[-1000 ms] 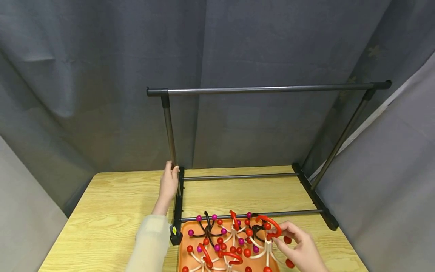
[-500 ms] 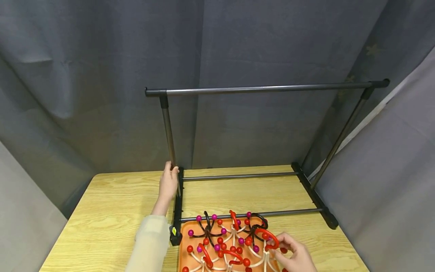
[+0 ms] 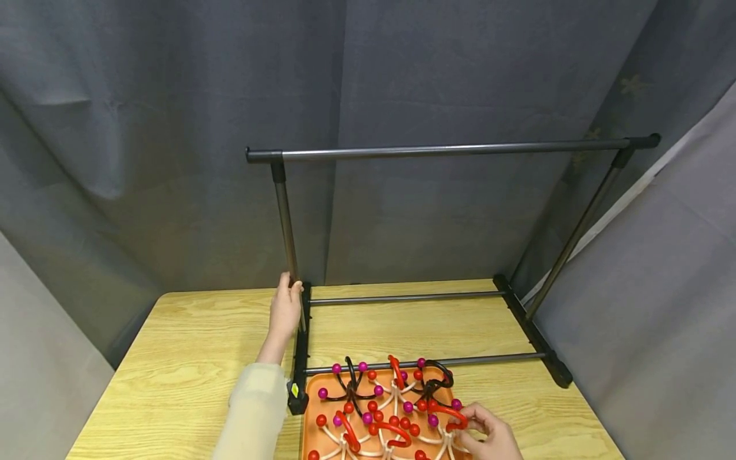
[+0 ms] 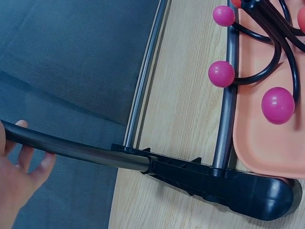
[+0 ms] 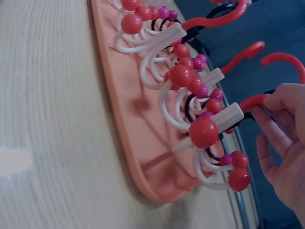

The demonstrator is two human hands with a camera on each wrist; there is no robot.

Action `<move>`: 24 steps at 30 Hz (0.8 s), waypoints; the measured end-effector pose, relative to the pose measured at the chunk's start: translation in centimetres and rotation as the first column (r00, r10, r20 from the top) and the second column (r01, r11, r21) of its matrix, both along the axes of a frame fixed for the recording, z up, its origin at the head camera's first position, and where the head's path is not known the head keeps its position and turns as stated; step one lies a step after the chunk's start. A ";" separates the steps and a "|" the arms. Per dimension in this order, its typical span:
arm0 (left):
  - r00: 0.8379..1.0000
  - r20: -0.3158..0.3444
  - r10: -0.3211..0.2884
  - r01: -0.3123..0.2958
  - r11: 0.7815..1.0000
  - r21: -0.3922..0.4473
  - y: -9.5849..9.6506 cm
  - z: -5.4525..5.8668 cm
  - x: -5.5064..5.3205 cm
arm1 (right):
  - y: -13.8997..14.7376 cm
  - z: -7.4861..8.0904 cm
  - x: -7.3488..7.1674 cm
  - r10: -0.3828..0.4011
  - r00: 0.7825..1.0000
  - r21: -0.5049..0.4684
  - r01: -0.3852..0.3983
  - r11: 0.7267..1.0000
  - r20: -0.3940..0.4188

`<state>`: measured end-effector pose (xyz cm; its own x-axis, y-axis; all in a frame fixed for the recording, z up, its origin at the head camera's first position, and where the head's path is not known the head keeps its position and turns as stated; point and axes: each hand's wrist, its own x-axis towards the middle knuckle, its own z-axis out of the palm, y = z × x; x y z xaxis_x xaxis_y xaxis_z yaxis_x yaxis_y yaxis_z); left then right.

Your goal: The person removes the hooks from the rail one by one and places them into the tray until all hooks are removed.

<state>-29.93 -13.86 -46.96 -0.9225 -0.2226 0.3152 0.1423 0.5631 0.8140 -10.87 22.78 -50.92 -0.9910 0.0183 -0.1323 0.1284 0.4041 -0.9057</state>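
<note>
My left hand [image 3: 285, 311] holds the left post [image 3: 285, 217] of a dark metal garment rack; in the left wrist view its fingers wrap around the tube. My right hand [image 3: 489, 436] pinches the red hook of a multi-arm hanger [image 5: 228, 117] with white arms and red ball tips. That hanger is over the front right of an orange tray [image 5: 121, 125], tilted in the right wrist view. Several similar hangers lie in the tray: white ones with red hooks, such as one [image 3: 397, 383] near the back, and black ones [image 3: 351, 388] with magenta balls.
The rack's top bar [image 3: 448, 151] spans above the table, with a lower bar [image 3: 494, 360] crossing behind the tray. Its black feet [image 3: 531, 332] stand on the wooden table [image 3: 172, 370]. Grey curtains [image 3: 172, 160] hang behind and at the sides.
My right hand has moved left and toward me, bringing the white-and-red hanger lower over the tray. The left hand has stayed on the post.
</note>
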 end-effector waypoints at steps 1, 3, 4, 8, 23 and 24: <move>1.000 -0.001 -0.001 0.001 1.000 -0.001 0.0 0.0 0.0 | 0.0 -0.3 0.0 -0.001 1.000 -0.025 0.001 1.000 0.013; 1.000 -0.003 0.000 0.000 1.000 0.001 0.0 0.0 0.0 | -0.1 -0.8 -0.1 -0.005 0.999 -0.082 0.008 0.997 0.042; 1.000 -0.006 0.000 0.000 1.000 0.003 -0.1 0.0 0.0 | -0.1 -1.0 -0.1 -0.014 0.998 -0.111 0.020 0.994 0.062; 1.000 -0.013 0.000 0.000 1.000 0.011 -0.1 0.0 -0.1 | 0.1 -1.9 -0.2 -0.028 0.995 -0.188 0.046 0.981 0.093; 1.000 -0.020 0.013 -0.013 1.000 0.007 -0.5 -0.3 0.1 | 0.5 -2.9 -0.1 -0.021 0.995 -0.143 0.034 0.989 0.096; 1.000 -0.023 0.014 -0.013 1.000 0.008 -0.4 -0.3 0.1 | 0.6 -2.9 -0.1 -0.003 0.995 -0.130 0.016 0.991 0.100</move>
<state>-29.82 -14.30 -47.27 -0.9121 -0.2374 0.3343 0.1532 0.5590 0.8149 -10.98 23.36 -53.83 -0.9728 0.0041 -0.2318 0.2235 0.2821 -0.9330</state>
